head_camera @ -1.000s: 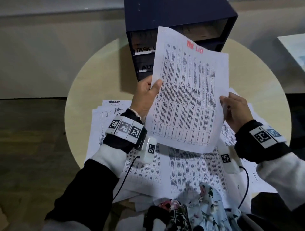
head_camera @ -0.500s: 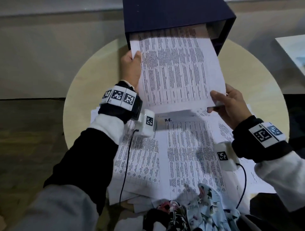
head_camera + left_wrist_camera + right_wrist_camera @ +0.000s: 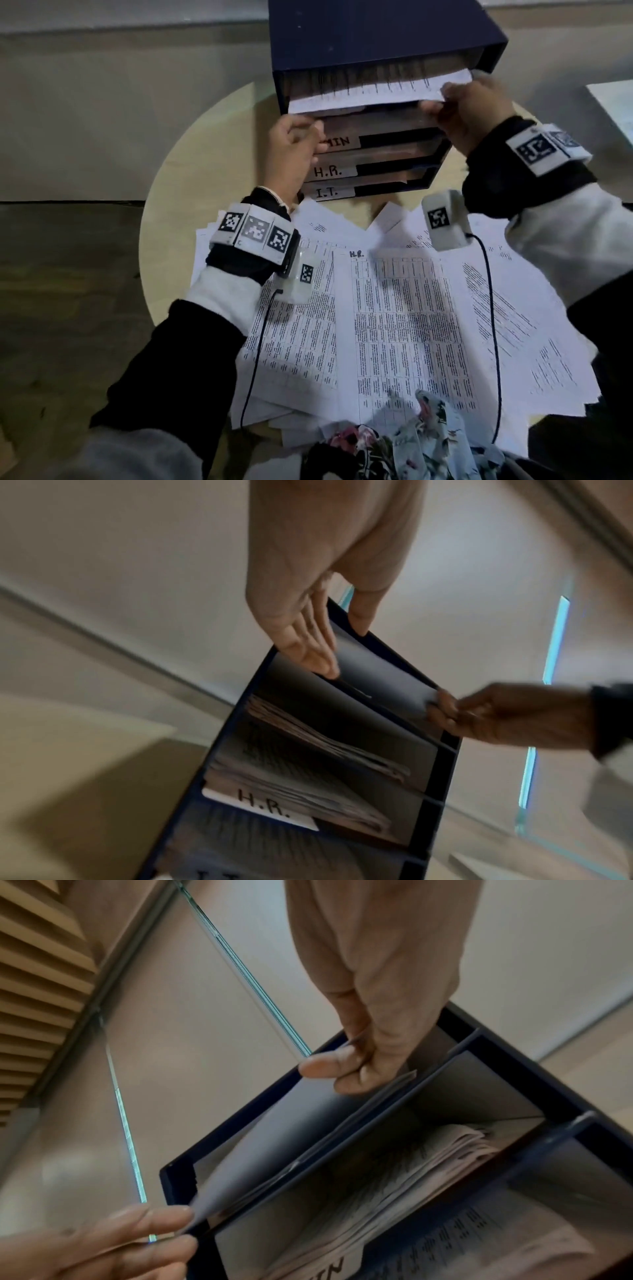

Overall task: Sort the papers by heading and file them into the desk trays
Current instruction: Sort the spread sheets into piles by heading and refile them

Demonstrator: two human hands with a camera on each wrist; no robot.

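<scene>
1. Since half a second back, your sheet [image 3: 376,92] has gone nearly all the way into the top slot of the desk trays [image 3: 376,44]; only its near strip still pokes out the front. It was mostly outside before, held flat over the bench.
2. Right hand [image 3: 469,109]: thumb and fingers pinch the sheet's near right corner, level with the slot mouth. The right wrist view confirms the pinch on the paper edge.
3. Left hand [image 3: 291,150]: now at the front left of the trays, below the sheet's left corner, partly covering the label that ends in "MIN" [image 3: 337,141]. Its fingers look loosely spread and fairly straight at the tray front in the left wrist view; whether they touch the sheet, I cannot tell because of blur.
4. Slots below read H.R. [image 3: 327,171] and I.T. [image 3: 327,193]; the top slot's label is not visible now.
5. Unsorted papers [image 3: 404,325] lie fanned over the round bench [image 3: 205,164], the top one headed H.R.
6. Risks, as I judge them:
   - Pushing from one corner only could skew the sheet so it jams against the slot wall or buckles.
   - Letting go early may leave the strip overhanging.
   - Wrist cables trail over the loose pile; drawing your arms back could drag sheets off the bench.
</scene>
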